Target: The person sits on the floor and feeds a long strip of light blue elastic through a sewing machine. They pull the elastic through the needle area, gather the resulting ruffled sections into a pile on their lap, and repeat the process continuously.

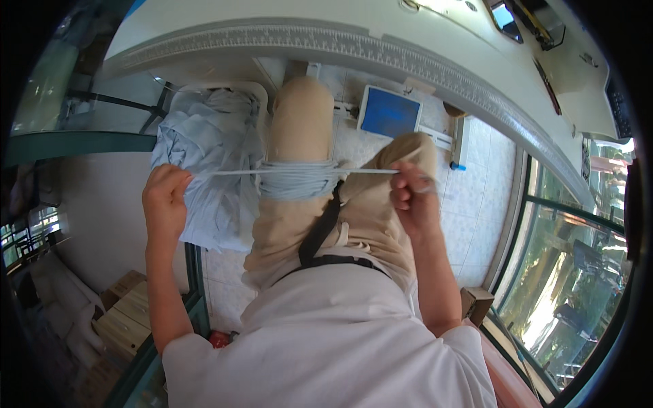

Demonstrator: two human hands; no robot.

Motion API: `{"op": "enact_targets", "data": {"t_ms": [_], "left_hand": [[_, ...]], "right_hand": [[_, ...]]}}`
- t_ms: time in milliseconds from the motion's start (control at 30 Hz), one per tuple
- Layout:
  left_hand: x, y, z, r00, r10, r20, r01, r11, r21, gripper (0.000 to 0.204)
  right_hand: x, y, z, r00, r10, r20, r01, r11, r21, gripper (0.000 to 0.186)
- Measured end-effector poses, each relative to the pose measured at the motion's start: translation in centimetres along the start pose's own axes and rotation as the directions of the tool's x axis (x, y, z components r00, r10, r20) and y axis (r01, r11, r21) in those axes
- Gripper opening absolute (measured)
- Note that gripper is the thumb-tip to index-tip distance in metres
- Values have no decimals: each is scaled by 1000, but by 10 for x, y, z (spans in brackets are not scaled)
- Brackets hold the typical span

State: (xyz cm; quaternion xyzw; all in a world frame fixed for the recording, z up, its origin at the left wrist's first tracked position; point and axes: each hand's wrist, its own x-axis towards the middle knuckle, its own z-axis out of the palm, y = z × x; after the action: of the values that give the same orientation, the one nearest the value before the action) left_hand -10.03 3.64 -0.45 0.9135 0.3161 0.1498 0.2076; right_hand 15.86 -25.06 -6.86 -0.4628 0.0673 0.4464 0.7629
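A pale blue-grey cord (296, 182) is wound in several loops around my left leg above the knee, over beige trousers. A length of it runs taut across both legs between my hands. My left hand (166, 197), at the left, is closed on the cord. My right hand (413, 194), above my right thigh, is closed on the other end, its fingers slightly blurred. A dark strap (320, 224) hangs between my legs from near the waistband. Beside my left leg lies rumpled pale blue cloth (211, 204).
A white worktop (272, 24) with a long grey ruler (326, 35) spans ahead, holding tools at the right. Below it a blue-topped panel (389, 110) sits near the tiled floor (476, 204). A glass window (564, 285) is at the right; wooden drawers (126, 316) are at the lower left.
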Motion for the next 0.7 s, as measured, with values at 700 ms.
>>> {"op": "enact_targets", "data": {"t_ms": [700], "left_hand": [[267,142,45,759,517,-396,-538,841,67,10]], "right_hand": [[136,-180,170,594,-638,490,-2,-611,-792,21]]}}
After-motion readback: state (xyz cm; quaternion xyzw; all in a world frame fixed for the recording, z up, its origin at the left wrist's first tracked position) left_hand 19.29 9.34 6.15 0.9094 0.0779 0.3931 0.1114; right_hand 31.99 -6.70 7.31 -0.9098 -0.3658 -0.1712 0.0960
